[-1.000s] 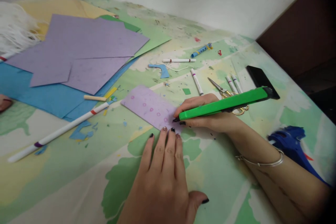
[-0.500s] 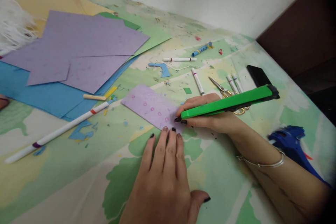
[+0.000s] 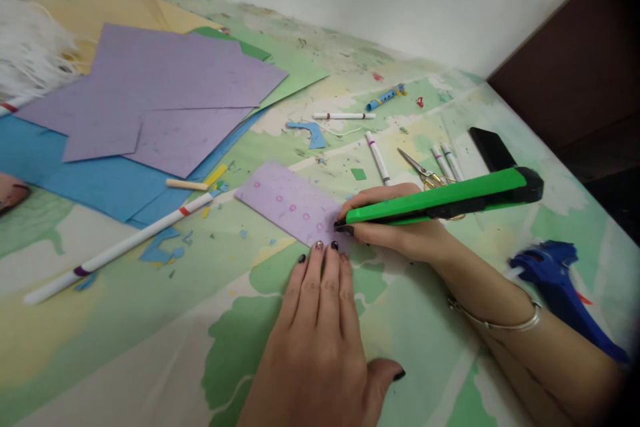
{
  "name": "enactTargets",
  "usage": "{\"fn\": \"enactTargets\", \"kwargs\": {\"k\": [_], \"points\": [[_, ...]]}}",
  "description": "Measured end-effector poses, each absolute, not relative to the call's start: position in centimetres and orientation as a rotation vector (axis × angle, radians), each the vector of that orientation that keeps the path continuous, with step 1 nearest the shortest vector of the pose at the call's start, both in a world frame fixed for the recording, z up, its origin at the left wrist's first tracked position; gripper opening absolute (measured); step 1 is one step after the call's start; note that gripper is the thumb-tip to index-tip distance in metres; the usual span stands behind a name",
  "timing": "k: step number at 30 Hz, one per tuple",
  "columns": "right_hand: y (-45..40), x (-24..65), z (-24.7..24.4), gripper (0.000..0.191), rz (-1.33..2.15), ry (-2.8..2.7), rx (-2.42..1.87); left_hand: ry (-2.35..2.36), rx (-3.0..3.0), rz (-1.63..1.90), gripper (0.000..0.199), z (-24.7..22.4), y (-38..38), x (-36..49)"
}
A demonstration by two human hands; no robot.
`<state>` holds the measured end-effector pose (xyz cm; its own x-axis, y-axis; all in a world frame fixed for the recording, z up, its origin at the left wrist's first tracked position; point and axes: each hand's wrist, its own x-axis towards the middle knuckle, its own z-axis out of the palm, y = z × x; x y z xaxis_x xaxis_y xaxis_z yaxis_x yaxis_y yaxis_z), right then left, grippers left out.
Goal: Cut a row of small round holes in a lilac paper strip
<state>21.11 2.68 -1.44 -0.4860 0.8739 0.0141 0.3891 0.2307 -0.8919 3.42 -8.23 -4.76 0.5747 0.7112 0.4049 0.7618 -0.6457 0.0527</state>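
Purple card [image 3: 290,197] lies flat nr ctr of frame, on a slant from upper left to lwr right. Pale, thin, straight-edged, w/ a row of small pink rings along its length, five visible. Its right end is partly hidden by fingers, so can't tell full shape there.

L hand [image 3: 320,333], bottom ctr, is palm down & flat, fingers straight & nearly together, thumb out to the right. Fingertips rest at card's lwr edge; nothing gripped.

R hand [image 3: 400,233], right of ctr, is closed, fingers bent in a pen-type hold round a green cutter knife [image 3: 440,197]. Front end of knife is pinched btwn thumb & fingers at card's right end, back end pointing right & slightly up. Blade tip too small/dark to tell if it touches card. Silver bracelet [image 3: 500,325] on that wrist.

Nearby: scissors [image 3: 418,165] just above R hand, blue glue gun [image 3: 555,280] at lwr right, purple sheets [image 3: 165,73] over blue sheets [image 3: 90,180] in upper left, long white stick [image 3: 135,240] w/ coloured bands left of card
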Motion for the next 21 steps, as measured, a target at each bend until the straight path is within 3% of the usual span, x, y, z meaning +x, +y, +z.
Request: {"fn": "enactTargets", "kwargs": {"k": [5,10,12,15,17,21], "points": [[2.2,20.7,-1.3,0.015,1.056,-2.047,-1.186,-1.380,-2.588,-0.564,0.090,-5.1,-9.0,5.9],[1.7,20.3,-1.2,0.015,1.246,-1.901,-1.277,-1.468,-2.556,-0.469,0.109,-4.9,-9.0,7.0],[1.4,20.2,-1.4,0.014,1.239,-1.903,-1.280,-1.360,-2.626,-0.464,0.105,-4.4,-8.3,5.8],[1.1,20.1,-1.7,0.012,1.115,-1.961,-1.248,-1.187,-2.773,-0.444,0.078,-3.1,-6.6,2.9],[1.1,20.1,-1.9,0.011,0.995,-1.997,-1.238,-1.236,-2.738,-0.400,0.072,-2.5,-5.7,1.1],[1.2,20.1,-2.1,0.009,0.862,-2.039,-1.249,-1.264,-2.806,-0.370,0.079,-2.4,-5.0,-1.0]]}}
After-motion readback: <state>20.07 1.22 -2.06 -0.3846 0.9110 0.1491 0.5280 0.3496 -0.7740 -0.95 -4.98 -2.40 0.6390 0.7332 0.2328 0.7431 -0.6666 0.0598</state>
